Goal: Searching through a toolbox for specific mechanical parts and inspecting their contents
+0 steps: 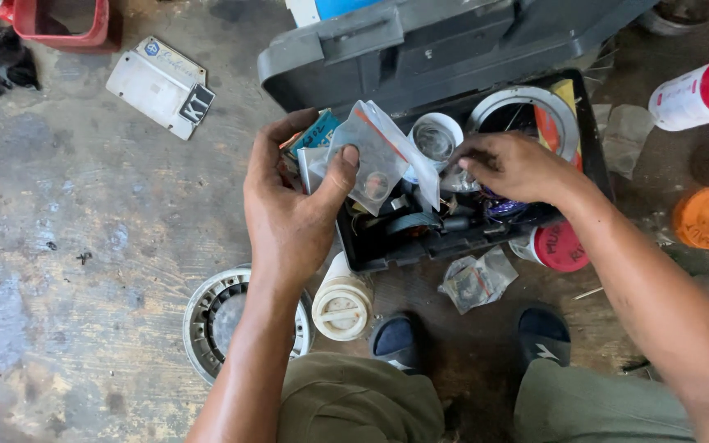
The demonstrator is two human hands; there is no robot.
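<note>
Head view: you're sorting through the toolbox [486, 238] at twelve o'clock. Your left hand [293, 205] is clamped on a bunch of clear bags [379, 156]; your right hand [519, 168], fingers curled, digs among parts inside, and I cannot tell whether it grips anything. Next likely calls for pinching one piece free.

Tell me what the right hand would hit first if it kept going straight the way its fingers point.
The right hand points leftward inside the open black toolbox. Straight on, it would probably first meet the clear plastic bags held by the left hand, or the small round clear container just behind them; depth is unclear.
</note>
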